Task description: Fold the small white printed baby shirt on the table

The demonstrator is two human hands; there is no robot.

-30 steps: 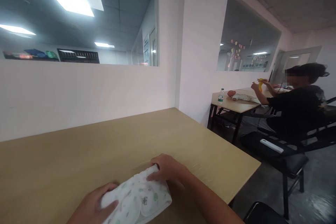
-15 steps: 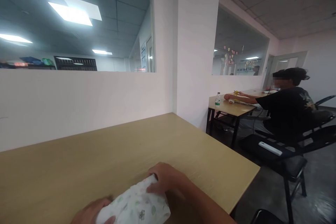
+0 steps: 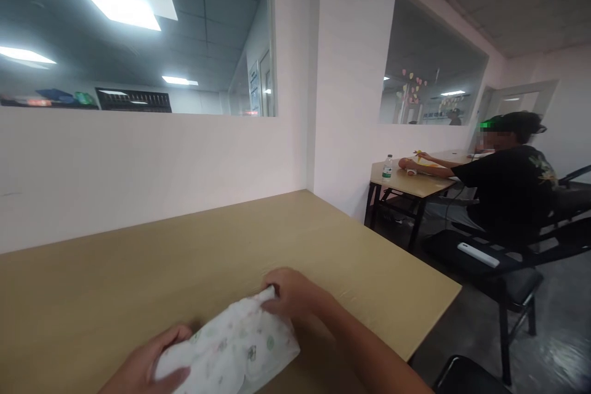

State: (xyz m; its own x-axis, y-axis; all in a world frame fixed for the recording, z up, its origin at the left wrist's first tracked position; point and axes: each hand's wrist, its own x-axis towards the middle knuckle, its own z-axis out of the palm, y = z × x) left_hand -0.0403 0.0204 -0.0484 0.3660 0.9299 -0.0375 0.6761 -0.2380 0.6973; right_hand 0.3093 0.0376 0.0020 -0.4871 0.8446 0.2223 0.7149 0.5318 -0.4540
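Note:
A folded white cloth (image 3: 235,341) printed with small green leaves and grey figures is held just over the near part of the wooden table (image 3: 194,258). My left hand (image 3: 150,360) grips its left end, thumb on top and fingers behind. At the upper right corner, my right hand (image 3: 290,292) pinches the edge between thumb and fingers. The cloth's lower right corner hangs free, and its bottom edge runs out of the picture. Whether it touches the tabletop I cannot tell.
A white wall and pillar (image 3: 351,74) border the table's far side. To the right, a person (image 3: 508,191) in a black shirt sits at another table (image 3: 429,188) with a bottle (image 3: 387,168). A black chair (image 3: 498,283) carries a white bar-shaped object (image 3: 478,255).
My view has tilted down slightly. Both hands have shifted up in the picture with the cloth, my left hand also leftward, and more of the cloth shows between them.

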